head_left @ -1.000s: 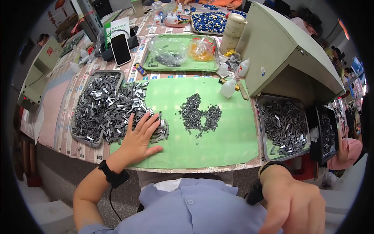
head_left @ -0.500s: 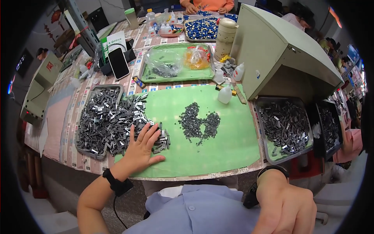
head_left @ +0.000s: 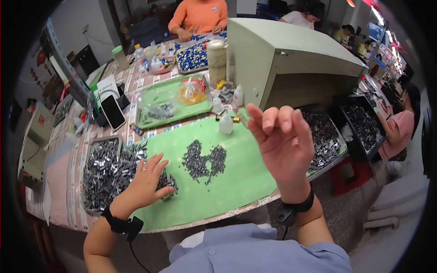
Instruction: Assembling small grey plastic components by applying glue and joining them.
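My left hand point(head_left: 144, 184) lies with fingers spread at the right edge of a heap of small dark-grey rectangular parts point(head_left: 104, 175), which spills from a metal tray onto a green mat point(head_left: 241, 182). Its fingertips touch or hover just over the heap; which one I cannot tell. My right hand point(head_left: 287, 150) is raised above the mat's right side, palm turned towards me, fingers loosely bent and apart, nothing visible in them. Between the hands, tiny dark-grey pieces point(head_left: 195, 163) form a two-lobed pile on the mat. Both wrists carry black straps with small devices.
Behind the mat stand a white squeeze bottle point(head_left: 226, 123), a green tray point(head_left: 157, 88) with plastic bags and a phone point(head_left: 113, 111). A beige hood point(head_left: 255, 68) rises at the back right, near another tray of dark parts point(head_left: 324, 148). Across the table sits a person in orange point(head_left: 199, 16).
My right hand has risen from the lower right to above the mat, its fingers loosening. The left stays by the heap. The whole view has shifted and tilted.
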Tool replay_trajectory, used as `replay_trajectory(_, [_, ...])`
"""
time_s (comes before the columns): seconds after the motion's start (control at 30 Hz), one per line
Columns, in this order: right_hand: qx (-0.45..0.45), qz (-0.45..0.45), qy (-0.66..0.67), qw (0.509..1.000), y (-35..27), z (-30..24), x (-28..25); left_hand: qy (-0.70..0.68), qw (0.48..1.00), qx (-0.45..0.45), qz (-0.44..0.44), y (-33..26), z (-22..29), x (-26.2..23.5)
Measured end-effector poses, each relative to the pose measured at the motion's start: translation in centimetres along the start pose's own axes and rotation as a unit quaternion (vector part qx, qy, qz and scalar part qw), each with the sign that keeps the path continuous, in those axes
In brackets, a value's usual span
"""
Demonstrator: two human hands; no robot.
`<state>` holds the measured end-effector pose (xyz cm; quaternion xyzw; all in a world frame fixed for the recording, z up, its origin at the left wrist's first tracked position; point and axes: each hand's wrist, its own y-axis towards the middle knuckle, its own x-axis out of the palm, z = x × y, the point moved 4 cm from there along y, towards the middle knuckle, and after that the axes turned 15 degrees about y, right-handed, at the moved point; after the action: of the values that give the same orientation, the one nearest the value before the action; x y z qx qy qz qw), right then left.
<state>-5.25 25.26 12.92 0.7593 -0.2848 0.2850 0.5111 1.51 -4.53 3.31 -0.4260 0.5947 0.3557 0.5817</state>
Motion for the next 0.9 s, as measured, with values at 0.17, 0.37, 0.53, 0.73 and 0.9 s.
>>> replay_trajectory(0.17, [-0.014,0.022,0.002,1.000,0.3,-0.2,-1.0,-0.043,0.997,-0.061,-0.021,3.2,-1.3,2.5])
replay_trajectory(0.37, [-0.011,0.054,0.003,0.998,1.9,0.1,-3.5,-0.080,0.991,-0.107,0.007,4.4,-2.8,2.7])
replay_trajectory(0.53, [-0.099,0.066,-0.161,0.980,2.6,-0.1,-6.9,-0.020,0.994,-0.095,-0.050,5.4,-2.5,3.1])
replay_trajectory(0.73, [-0.118,0.133,-0.247,0.953,1.1,1.6,-10.9,-0.038,0.991,-0.107,-0.077,5.2,-2.4,2.2])
replay_trajectory(0.9, [-0.116,0.223,-0.338,0.907,0.3,2.0,-11.4,-0.091,0.984,-0.122,-0.088,6.0,-3.0,2.5])
